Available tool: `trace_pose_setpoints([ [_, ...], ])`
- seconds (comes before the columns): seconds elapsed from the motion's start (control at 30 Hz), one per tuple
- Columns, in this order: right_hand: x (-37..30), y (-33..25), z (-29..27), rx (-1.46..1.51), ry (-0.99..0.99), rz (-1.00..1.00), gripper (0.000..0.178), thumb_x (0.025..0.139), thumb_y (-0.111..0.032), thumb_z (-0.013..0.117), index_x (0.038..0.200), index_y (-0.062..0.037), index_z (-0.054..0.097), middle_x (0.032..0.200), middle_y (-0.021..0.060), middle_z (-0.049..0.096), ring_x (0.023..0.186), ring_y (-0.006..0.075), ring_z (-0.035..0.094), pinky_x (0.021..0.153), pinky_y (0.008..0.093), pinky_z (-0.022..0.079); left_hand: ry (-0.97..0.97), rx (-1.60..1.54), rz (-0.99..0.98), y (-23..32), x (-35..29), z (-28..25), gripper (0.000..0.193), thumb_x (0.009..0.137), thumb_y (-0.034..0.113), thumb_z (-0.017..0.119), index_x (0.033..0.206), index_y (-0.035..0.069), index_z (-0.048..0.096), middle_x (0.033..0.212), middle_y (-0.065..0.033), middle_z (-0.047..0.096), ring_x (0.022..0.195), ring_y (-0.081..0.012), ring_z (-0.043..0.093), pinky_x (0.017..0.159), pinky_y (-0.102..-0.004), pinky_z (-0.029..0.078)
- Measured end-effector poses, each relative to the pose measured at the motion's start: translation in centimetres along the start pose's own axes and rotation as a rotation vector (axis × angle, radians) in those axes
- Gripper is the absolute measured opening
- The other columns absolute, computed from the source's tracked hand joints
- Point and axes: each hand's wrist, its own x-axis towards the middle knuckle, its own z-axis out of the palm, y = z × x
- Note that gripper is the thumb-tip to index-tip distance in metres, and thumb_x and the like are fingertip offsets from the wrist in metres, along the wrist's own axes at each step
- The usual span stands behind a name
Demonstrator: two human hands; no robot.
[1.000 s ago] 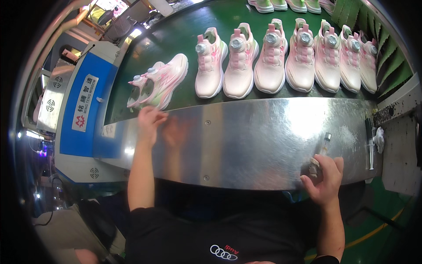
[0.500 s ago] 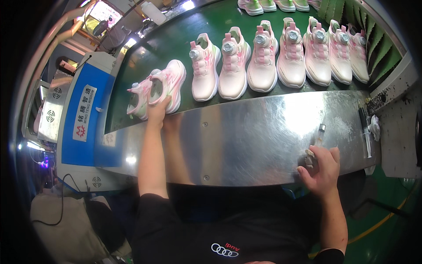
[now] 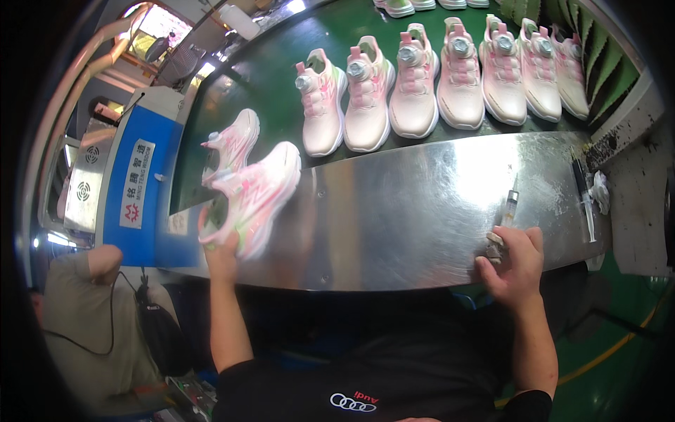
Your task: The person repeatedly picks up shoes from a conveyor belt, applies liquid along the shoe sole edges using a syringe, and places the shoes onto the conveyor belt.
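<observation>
My left hand [image 3: 222, 259] grips a pink and white sneaker [image 3: 261, 188] by its heel end, raised over the metal ledge, toe pointing away to the upper right. Behind it, a second sneaker [image 3: 238, 138] of the same kind rests on the green belt. Over the ledge at the right, my right hand [image 3: 519, 266] is closed around a syringe [image 3: 511, 205] with its needle end pointing away from me. A small greyish crumpled wad [image 3: 495, 249] shows between thumb and forefinger.
Several matching sneakers with dial closures [image 3: 413, 91] stand in a row along the belt [image 3: 281, 91]. At the right end of the ledge [image 3: 394, 211] lie another syringe [image 3: 583, 197] and a white crumpled tissue [image 3: 600, 193]. A blue and white machine [image 3: 133, 190] borders the left; a person [image 3: 91, 316] is below it.
My left hand has lifted the sneaker off the belt and drawn it toward me over the ledge. The sneaker row has shifted slightly up in view. A person's arm has appeared at the left.
</observation>
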Motion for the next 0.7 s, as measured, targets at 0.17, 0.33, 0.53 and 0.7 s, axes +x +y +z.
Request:
trace_pose_setpoints([
  [0.17, -0.5, 0.2, -0.6, 0.192, 0.010, 0.130, 0.044, 0.062, -0.010, 0.076, 0.101, -0.0019, 0.058, 0.084, 0.0093, 0.059, 0.068, 0.0246, 0.048, 0.063, 0.0321, 0.041, -0.280, 0.381, 0.183, 1.0, -8.5, 2.8, 0.102, 0.062, 0.017, 0.080, 0.141, 0.004, 0.017, 0.136, -0.0152, 0.032, 0.126, -0.0286, 0.035, 0.103, -0.0391, 0.031],
  [0.33, -2.3, 0.8, -1.8, 0.464, -0.016, 0.389, 0.043, 0.070, -0.008, 0.075, 0.108, 0.0003, 0.055, 0.087, 0.0063, 0.057, 0.076, 0.0147, 0.052, 0.068, 0.0250, 0.044, -0.203, -0.488, -0.358, 0.9, -5.2, 3.4, 0.080, 0.071, 0.010, 0.070, 0.138, 0.008, 0.026, 0.122, -0.0130, 0.046, 0.107, -0.0231, 0.052, 0.081, -0.0330, 0.049],
  [0.53, -2.7, 0.8, -3.2, 0.671, 0.052, 0.582, 0.045, 0.079, -0.006, 0.069, 0.118, 0.0013, 0.049, 0.095, 0.0038, 0.056, 0.085, 0.0094, 0.054, 0.076, 0.0221, 0.045, -0.285, 0.065, -0.399, -7.9, 8.3, 0.8, 0.039, 0.090, 0.029, 0.055, 0.117, 0.000, 0.052, 0.089, -0.0058, 0.060, 0.077, -0.0128, 0.058, 0.070, -0.0260, 0.047],
  [0.7, -3.0, 0.7, -4.4, 0.792, 0.080, 0.680, 0.045, 0.079, -0.006, 0.067, 0.119, 0.0023, 0.049, 0.097, 0.0041, 0.057, 0.085, 0.0106, 0.056, 0.077, 0.0239, 0.047, -0.392, 0.024, -0.478, -5.6, 9.9, 4.5, 0.040, 0.089, 0.031, 0.057, 0.113, -0.002, 0.053, 0.091, -0.0046, 0.060, 0.080, -0.0099, 0.056, 0.071, -0.0242, 0.046],
])
